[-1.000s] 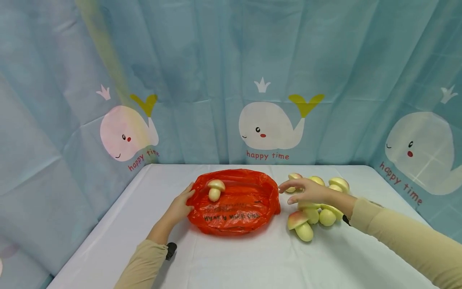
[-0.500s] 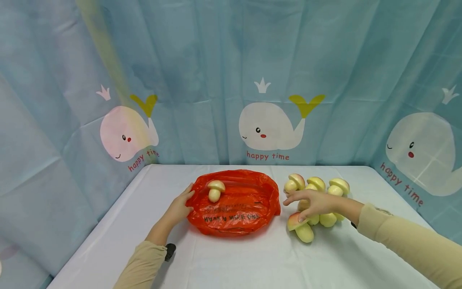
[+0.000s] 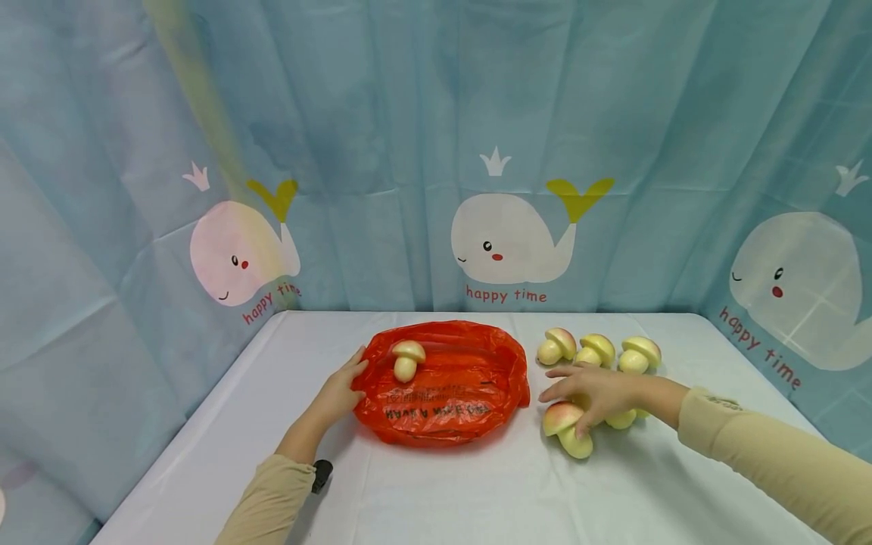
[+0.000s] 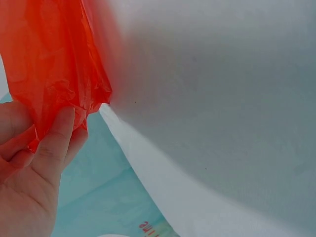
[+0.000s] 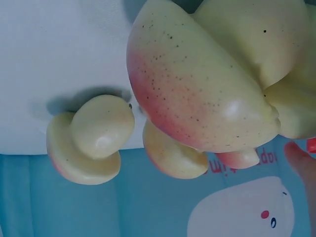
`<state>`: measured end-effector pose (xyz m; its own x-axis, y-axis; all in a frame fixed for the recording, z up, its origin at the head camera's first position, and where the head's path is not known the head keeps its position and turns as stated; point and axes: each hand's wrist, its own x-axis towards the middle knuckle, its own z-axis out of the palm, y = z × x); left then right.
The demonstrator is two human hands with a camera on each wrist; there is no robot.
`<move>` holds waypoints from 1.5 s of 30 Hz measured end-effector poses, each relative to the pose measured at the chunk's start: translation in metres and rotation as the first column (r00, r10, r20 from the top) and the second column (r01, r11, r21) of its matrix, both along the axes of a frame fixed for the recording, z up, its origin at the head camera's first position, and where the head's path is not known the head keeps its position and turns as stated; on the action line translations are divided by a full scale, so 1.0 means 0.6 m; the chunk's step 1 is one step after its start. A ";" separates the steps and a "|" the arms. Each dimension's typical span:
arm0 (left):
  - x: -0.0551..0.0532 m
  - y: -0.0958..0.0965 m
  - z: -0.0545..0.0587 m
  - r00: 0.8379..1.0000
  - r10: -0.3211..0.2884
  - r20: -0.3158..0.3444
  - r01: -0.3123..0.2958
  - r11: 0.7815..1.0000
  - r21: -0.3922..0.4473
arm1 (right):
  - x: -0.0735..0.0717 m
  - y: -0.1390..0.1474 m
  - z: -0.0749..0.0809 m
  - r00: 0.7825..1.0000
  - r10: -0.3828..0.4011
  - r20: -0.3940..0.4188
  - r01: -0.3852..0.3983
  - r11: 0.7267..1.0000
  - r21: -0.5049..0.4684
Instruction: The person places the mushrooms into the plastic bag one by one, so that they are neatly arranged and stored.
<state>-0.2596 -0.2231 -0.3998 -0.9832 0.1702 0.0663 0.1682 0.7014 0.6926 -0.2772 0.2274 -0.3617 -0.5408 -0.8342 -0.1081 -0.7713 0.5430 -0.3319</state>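
Observation:
My left hand pinches the left rim of a red plastic bag lying spread open; in the left wrist view the thumb and fingers hold its crumpled edge. One toy mushroom rests in the bag. On the right, my right hand is above a group of mushrooms, fingers spread and slightly bent. Its thumb is at the stem of the front pink-capped mushroom; contact is unclear. In the right wrist view a speckled pink-tinged mushroom cap looms close, and one finger shows at the right edge.
Behind the right hand stand more mushrooms, among them a pink-capped one and a pale one. A white cloth covers the table. Blue curtains with whale prints enclose its back and sides.
My right hand has moved away from the bag's right rim and down among the mushrooms, toward the front one. The left hand and the bag stay put.

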 end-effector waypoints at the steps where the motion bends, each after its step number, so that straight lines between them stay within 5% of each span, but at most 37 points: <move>1: 0.000 0.000 0.000 1.000 0.000 -0.001 0.000 1.000 0.000 | 0.000 0.000 0.000 1.000 0.000 -0.007 0.000 1.000 0.011; 19: 0.003 0.001 -0.003 1.000 0.004 -0.005 -0.004 1.000 0.009 | 0.001 -0.007 -0.007 0.998 0.003 -0.059 0.001 0.998 0.064; 35: 0.002 0.000 -0.003 1.000 0.001 -0.011 -0.001 1.000 -0.002 | -0.004 -0.026 0.010 0.994 0.014 -0.104 -0.015 1.000 -0.012; 45: 0.003 -0.002 -0.004 0.999 -0.009 -0.035 0.009 1.000 0.002 | 0.003 -0.038 0.046 0.984 -0.101 0.150 0.128 0.975 -0.183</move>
<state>-0.2580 -0.2244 -0.4023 -0.9786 0.1789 0.1013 0.1988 0.6982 0.6878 -0.2756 0.2049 -0.3338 -0.6247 -0.7801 -0.0329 -0.6470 0.5408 -0.5375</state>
